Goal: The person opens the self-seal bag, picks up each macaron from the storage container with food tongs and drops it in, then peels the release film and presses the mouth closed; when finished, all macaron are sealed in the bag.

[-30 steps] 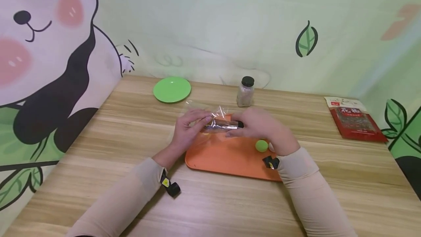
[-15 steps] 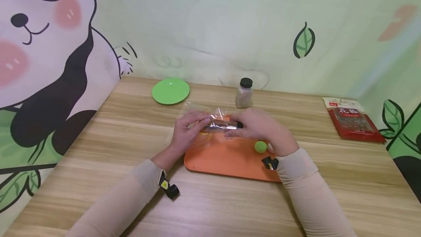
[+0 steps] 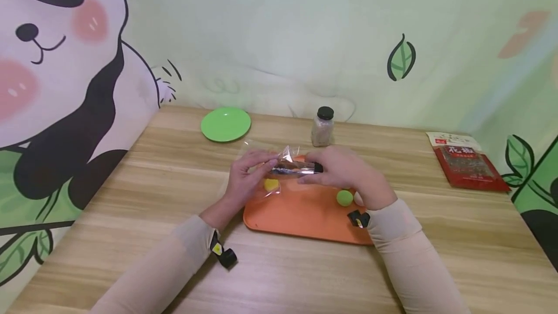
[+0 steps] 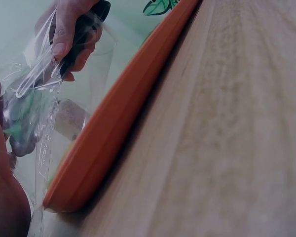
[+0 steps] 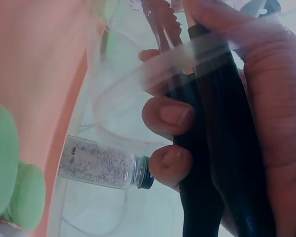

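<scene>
More of the rounded yellow piece shows now; on my feed, the left hand pinches a clear plastic bag, right hand grips black-handled metal tongs over the rectangular orange tray.

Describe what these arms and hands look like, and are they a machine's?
No, they are a person's. Long beige sleeves cover the arms, ending in fitted cuffs. The left hand and right hand are bare, without gloves. Each wrist carries a small black gadget; the left one shows a yellow mark.
</scene>
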Action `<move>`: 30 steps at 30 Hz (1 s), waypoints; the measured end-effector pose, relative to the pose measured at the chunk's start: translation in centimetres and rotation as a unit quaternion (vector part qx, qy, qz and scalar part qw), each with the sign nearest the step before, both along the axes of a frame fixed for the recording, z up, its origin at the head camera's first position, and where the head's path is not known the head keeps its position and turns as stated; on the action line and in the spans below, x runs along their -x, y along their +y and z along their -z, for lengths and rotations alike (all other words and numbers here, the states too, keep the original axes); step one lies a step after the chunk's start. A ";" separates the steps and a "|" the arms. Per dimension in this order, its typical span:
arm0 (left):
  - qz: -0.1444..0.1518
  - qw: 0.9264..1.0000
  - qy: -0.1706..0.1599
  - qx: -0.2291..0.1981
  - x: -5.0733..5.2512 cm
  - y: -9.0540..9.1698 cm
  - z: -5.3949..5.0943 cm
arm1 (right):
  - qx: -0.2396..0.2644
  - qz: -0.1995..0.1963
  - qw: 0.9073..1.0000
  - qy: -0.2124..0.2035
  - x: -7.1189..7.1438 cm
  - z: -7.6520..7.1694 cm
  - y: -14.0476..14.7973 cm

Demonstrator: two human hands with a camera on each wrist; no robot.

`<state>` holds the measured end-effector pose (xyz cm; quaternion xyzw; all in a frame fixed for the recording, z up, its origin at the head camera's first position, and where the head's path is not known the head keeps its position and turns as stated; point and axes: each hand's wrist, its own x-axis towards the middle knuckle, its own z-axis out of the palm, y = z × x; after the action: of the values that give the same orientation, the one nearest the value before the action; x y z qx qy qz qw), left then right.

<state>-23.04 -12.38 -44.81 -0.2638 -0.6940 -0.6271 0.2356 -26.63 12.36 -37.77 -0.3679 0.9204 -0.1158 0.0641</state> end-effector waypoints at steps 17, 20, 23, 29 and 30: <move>-0.007 1.000 0.005 -0.003 0.2 0.0 0.2 | 0.053 0.066 0.996 0.014 -1.6 -0.3 7.2; -0.007 1.000 -0.008 -0.008 0.5 0.0 0.7 | 0.071 0.087 0.994 0.001 -2.0 -0.3 9.5; -0.004 1.000 -0.017 -0.011 0.4 0.1 0.6 | 0.078 0.107 0.991 0.001 -2.2 0.2 12.2; 0.004 1.000 -0.029 -0.007 -0.1 0.1 0.1 | 0.020 0.169 0.985 0.008 -2.7 1.2 16.0; 0.004 0.999 -0.031 -0.006 -0.1 0.1 0.1 | 0.011 0.174 0.985 0.008 -2.7 1.4 16.3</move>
<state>-22.93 -12.26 -44.88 -0.2456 -0.6962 -0.6399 0.2133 -23.91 28.63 -39.15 -0.2038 0.9696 -0.1320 0.0319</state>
